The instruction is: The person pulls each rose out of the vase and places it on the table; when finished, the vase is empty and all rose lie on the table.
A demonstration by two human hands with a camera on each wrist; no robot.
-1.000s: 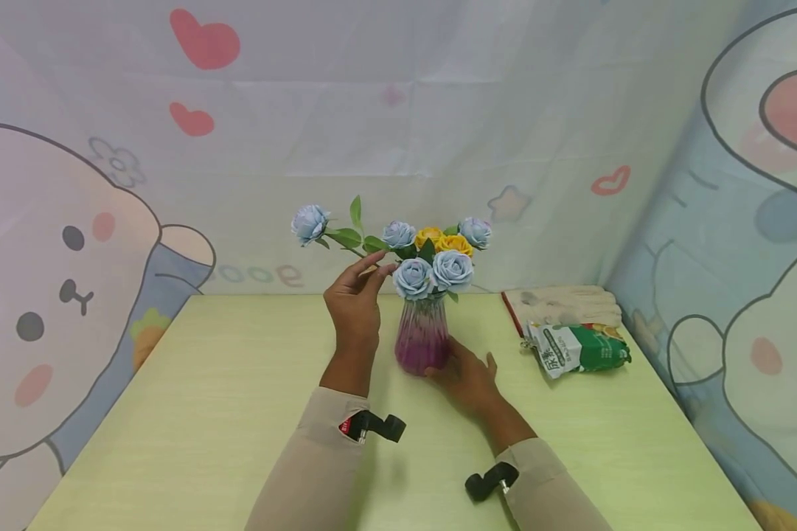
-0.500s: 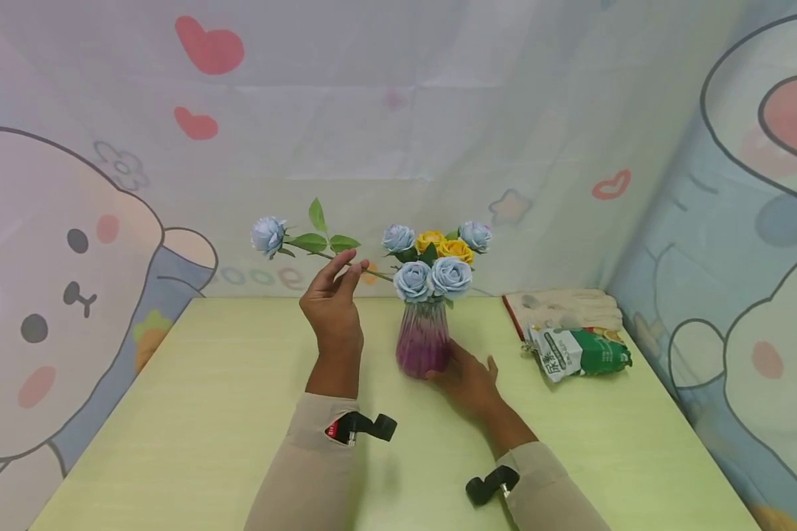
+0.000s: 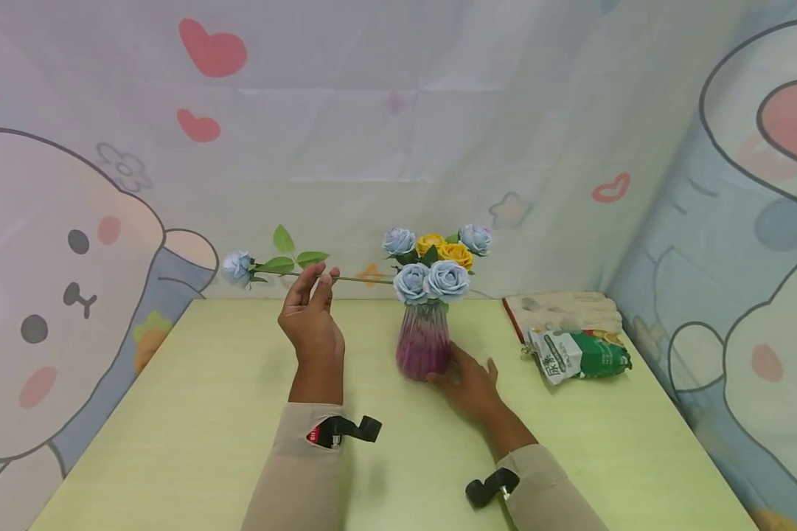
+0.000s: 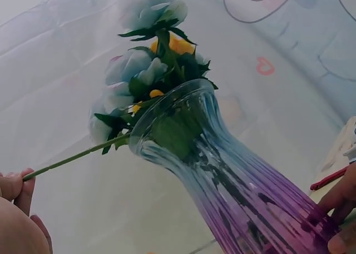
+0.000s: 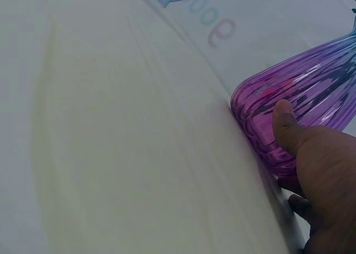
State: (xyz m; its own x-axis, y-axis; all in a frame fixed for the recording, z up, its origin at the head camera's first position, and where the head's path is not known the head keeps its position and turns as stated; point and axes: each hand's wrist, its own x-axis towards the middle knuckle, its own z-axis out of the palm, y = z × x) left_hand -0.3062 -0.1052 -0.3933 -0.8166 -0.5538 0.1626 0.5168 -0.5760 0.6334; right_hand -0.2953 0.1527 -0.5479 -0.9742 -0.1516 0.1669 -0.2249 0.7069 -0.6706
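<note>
My left hand (image 3: 312, 324) pinches the stem of a blue artificial rose (image 3: 237, 268), left of the vase. The stem (image 4: 72, 159) lies nearly level in the head view, its far end at the bouquet by the vase's rim; blooms hide its tip there. Upright on the table stands a ribbed glass vase (image 3: 423, 343), clear above and purple below. It holds several blue roses (image 3: 447, 279) and two yellow roses (image 3: 456, 255). Low on the vase's right side, my right hand (image 3: 467, 380) grips it, with the thumb (image 5: 286, 126) against the purple glass.
To the right on the pale yellow-green table (image 3: 206, 413) lies a green and white packet (image 3: 580, 354). A cream glove (image 3: 564, 310) lies behind it, beside a thin red edge. Cartoon-printed cloth (image 3: 345, 133) hangs behind and at both sides.
My left hand has moved left and slightly down with the rose, drawing more stem out from the bouquet and tipping it from slanted to nearly level. My right hand stays at the vase.
</note>
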